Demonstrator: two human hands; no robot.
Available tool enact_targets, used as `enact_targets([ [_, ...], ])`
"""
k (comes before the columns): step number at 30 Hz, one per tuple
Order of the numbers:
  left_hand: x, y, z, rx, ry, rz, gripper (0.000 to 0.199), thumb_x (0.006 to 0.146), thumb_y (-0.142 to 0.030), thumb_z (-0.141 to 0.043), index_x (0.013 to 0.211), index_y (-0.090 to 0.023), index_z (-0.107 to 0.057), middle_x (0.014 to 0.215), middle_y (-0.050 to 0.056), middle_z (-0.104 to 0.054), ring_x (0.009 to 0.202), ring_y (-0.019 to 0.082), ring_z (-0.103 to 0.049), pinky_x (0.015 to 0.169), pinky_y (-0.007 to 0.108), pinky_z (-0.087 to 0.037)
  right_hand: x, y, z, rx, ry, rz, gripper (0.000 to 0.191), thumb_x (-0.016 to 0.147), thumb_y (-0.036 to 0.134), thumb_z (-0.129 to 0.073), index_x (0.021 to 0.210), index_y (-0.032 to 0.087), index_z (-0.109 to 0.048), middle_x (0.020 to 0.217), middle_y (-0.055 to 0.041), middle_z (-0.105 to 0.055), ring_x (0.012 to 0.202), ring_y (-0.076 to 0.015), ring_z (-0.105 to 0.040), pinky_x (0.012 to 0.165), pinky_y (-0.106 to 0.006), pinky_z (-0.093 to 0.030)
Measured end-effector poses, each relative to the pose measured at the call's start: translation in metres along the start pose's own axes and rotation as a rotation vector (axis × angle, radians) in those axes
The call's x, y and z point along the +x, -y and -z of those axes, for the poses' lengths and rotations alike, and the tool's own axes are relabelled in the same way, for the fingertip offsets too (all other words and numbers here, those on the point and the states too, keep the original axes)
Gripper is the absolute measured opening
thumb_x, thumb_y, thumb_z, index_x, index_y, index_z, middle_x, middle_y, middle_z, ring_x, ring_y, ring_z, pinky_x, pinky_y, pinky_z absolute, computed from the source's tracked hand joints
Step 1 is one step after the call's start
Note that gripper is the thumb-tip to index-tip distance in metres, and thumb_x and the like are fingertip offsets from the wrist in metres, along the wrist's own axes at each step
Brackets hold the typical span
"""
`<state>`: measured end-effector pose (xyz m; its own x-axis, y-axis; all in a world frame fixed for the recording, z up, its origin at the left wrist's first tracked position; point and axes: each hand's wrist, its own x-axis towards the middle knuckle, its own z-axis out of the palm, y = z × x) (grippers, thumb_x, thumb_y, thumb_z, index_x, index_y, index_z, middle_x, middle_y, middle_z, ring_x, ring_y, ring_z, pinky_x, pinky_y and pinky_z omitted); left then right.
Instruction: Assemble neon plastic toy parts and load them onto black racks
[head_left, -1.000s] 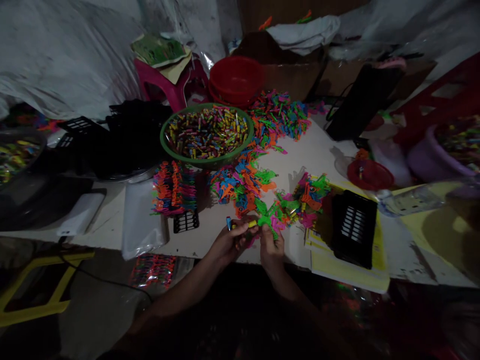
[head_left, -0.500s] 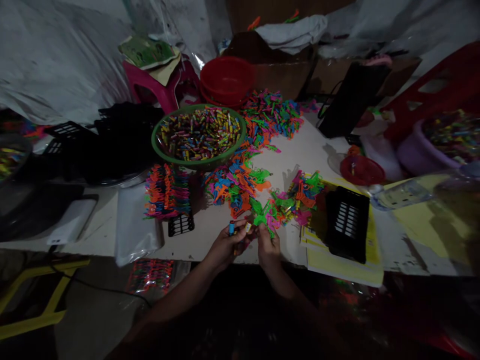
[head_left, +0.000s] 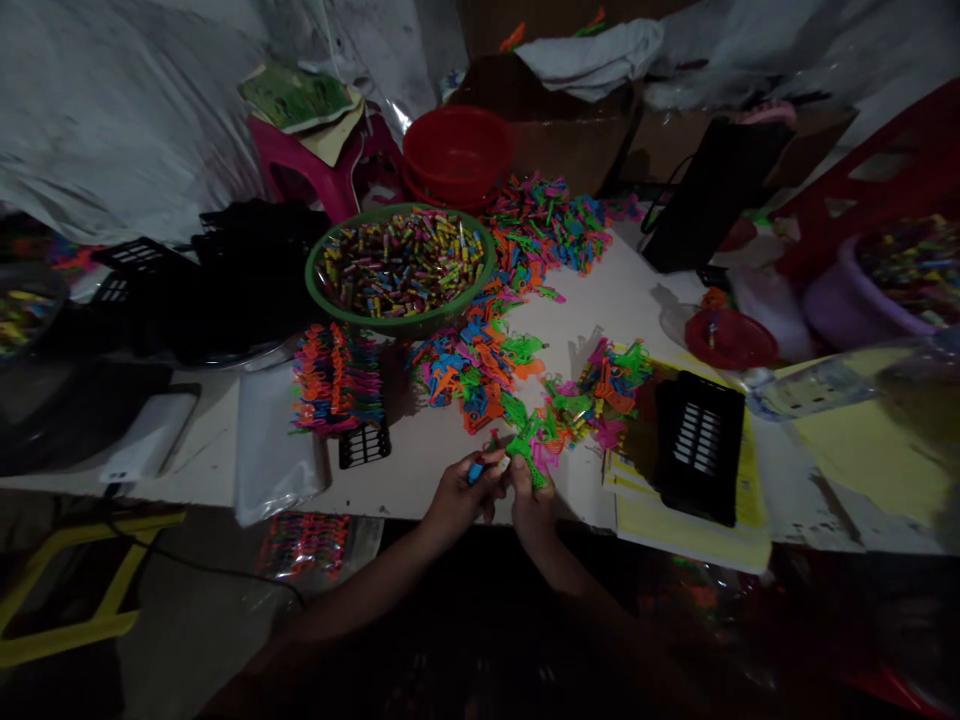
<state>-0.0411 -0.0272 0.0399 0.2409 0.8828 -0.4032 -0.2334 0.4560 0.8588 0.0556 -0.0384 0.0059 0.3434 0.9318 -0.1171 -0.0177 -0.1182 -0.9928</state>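
My left hand (head_left: 459,500) is closed around small cylindrical pieces, among them a blue and red one (head_left: 475,470). A pale-tipped piece (head_left: 503,463) sits at its fingertips. Beside it, my right hand (head_left: 534,508) grips a bright green plastic piece (head_left: 527,455), and the two hands nearly meet at the table's front edge. Just beyond them lies a heap of colourful plastic pieces (head_left: 480,365), with a smaller pile (head_left: 600,395) to its right. A green basin (head_left: 311,275) full of small coloured cylinders stands behind the heap.
Black trays (head_left: 701,445) rest on yellow sheets (head_left: 690,540) at the right. On the left are a row of coloured pieces (head_left: 337,380), clear plastic bags (head_left: 274,450) and a white box (head_left: 150,437). Red basins (head_left: 457,150) and a black upright object (head_left: 716,190) stand farther back.
The green piece in my right hand has turned and now points down to the right. My left hand has shifted slightly right, and its blue piece is now tilted.
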Motion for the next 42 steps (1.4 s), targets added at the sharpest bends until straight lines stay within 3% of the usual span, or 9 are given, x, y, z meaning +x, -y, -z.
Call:
enact_targets([
  [5, 0.010, 0.006, 0.011, 0.019, 0.031, 0.018, 0.053, 0.065, -0.043, -0.068, 0.109, -0.015, -0.056, 0.067, 0.000, -0.060, 0.049, 0.010, -0.055, 0.037, 0.017, -0.039, 0.029, 0.004, 0.024, -0.162, -0.007, 0.033, 0.038, 0.077, 0.053, -0.045, 0.076, 0.018, -0.058, 0.064, -0.0023, -0.058, 0.063, -0.0171, -0.053, 0.060, -0.031, -0.043],
  [10, 0.034, 0.001, 0.042, -0.180, -0.321, 0.090, 0.037, 0.066, -0.032, -0.068, 0.096, -0.015, -0.054, 0.063, -0.004, -0.054, 0.041, 0.004, -0.047, 0.031, 0.012, -0.023, 0.064, 0.010, 0.055, -0.668, -0.302, 0.361, 0.059, 0.074, 0.052, -0.053, 0.116, 0.010, -0.051, 0.116, -0.0202, -0.052, 0.110, -0.0318, -0.044, 0.090, -0.047, -0.033],
  [17, 0.034, -0.001, 0.049, -0.190, -0.242, 0.099, 0.029, 0.069, -0.040, -0.063, 0.080, -0.016, -0.051, 0.065, -0.003, -0.051, 0.046, 0.004, -0.048, 0.034, 0.013, -0.026, -0.005, -0.046, 0.010, -1.115, 0.507, 0.709, 0.067, 0.076, 0.054, -0.050, 0.130, 0.016, -0.042, 0.135, -0.0146, -0.041, 0.124, -0.0336, -0.032, 0.102, -0.050, -0.018],
  [22, 0.024, 0.003, 0.049, -0.060, -0.198, 0.041, 0.037, 0.070, -0.050, -0.057, 0.085, -0.016, -0.055, 0.060, -0.005, -0.048, 0.044, 0.005, -0.042, 0.036, 0.015, -0.024, -0.012, -0.045, 0.037, -0.946, 0.666, 0.896, 0.034, 0.086, 0.022, -0.044, 0.118, 0.024, -0.055, 0.112, -0.0070, -0.062, 0.099, -0.0203, -0.054, 0.087, -0.035, -0.039],
  [24, 0.022, 0.004, 0.045, -0.058, -0.154, 0.046, 0.038, 0.070, -0.048, -0.058, 0.093, -0.018, -0.056, 0.058, -0.005, -0.047, 0.044, 0.004, -0.040, 0.038, 0.015, -0.024, -0.004, -0.030, 0.049, -0.792, 0.548, 0.822, 0.029, 0.084, 0.023, -0.046, 0.109, 0.023, -0.060, 0.100, -0.0064, -0.065, 0.089, -0.0181, -0.057, 0.079, -0.032, -0.043],
  [28, 0.018, 0.004, 0.025, -0.139, 0.044, 0.118, 0.042, 0.070, -0.046, -0.061, 0.102, -0.021, -0.054, 0.061, -0.004, -0.050, 0.045, 0.005, -0.041, 0.038, 0.015, -0.021, 0.008, 0.005, 0.045, -0.472, 0.016, 0.435, 0.018, 0.082, 0.030, -0.051, 0.085, 0.020, -0.066, 0.075, -0.0035, -0.063, 0.069, -0.0154, -0.058, 0.062, -0.028, -0.046],
  [33, 0.012, -0.007, 0.007, -0.125, 0.018, 0.057, 0.034, 0.066, -0.046, -0.065, 0.080, -0.017, -0.055, 0.053, -0.006, -0.045, 0.042, 0.004, -0.036, 0.040, 0.016, -0.022, 0.010, 0.022, 0.021, -0.243, 0.236, 0.337, 0.015, 0.075, 0.032, -0.059, 0.081, 0.022, -0.068, 0.076, -0.0034, -0.066, 0.072, -0.0178, -0.060, 0.069, -0.032, -0.048],
  [38, 0.007, -0.017, 0.015, 0.143, -0.084, -0.100, 0.032, 0.065, -0.045, -0.067, 0.071, -0.016, -0.056, 0.049, -0.007, -0.043, 0.041, 0.004, -0.033, 0.040, 0.018, -0.023, 0.016, 0.030, 0.027, -0.317, 0.313, 0.281, 0.016, 0.075, 0.033, -0.059, 0.082, 0.023, -0.068, 0.078, -0.0022, -0.066, 0.073, -0.0163, -0.059, 0.071, -0.029, -0.047],
  [42, 0.011, -0.011, 0.016, 0.101, -0.156, -0.090, 0.031, 0.068, -0.046, -0.063, 0.079, -0.018, -0.056, 0.047, -0.008, -0.043, 0.038, 0.004, -0.032, 0.038, 0.018, -0.021, 0.022, 0.031, 0.028, -0.289, 0.304, 0.316, 0.017, 0.077, 0.032, -0.056, 0.077, 0.022, -0.070, 0.074, -0.0020, -0.063, 0.071, -0.0150, -0.058, 0.068, -0.028, -0.047],
])
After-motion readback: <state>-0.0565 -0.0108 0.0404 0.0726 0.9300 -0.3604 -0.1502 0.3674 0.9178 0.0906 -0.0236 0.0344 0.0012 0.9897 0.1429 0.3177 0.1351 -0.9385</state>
